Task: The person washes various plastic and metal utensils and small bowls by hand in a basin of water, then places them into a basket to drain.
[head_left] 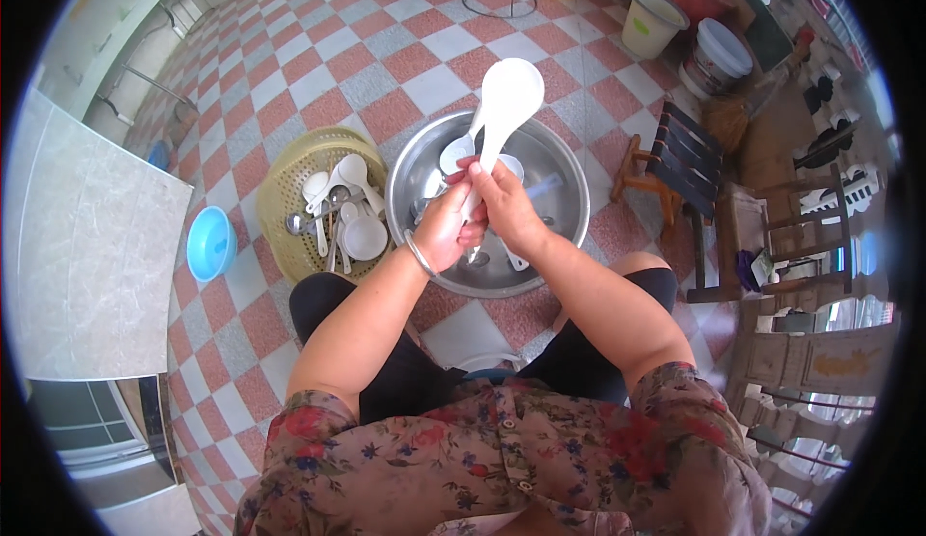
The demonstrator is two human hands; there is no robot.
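Observation:
A large white rice paddle point(512, 97) points away from me, its broad oval head uppermost. Both hands close around its handle above a round metal basin point(582, 198). My left hand point(446, 232), with a bangle at the wrist, wraps the lower handle. My right hand point(511, 213) grips beside it, thumb lying along the handle. Inside the basin are several white spoons, one white spoon point(456, 156) resting near the far left wall; my hands hide part of the contents. Left of the basin, a yellow-green plastic colander point(280, 184) holds white ladles point(365, 238) and metal spoons.
A blue plastic bowl point(211, 244) sits on the checkered tile floor point(395, 44) at the left. To the right stand a folding stool point(685, 155) and a wooden chair point(772, 237). Buckets, including a pale green bucket point(654, 25), line the far right, near a metal stand point(499, 0).

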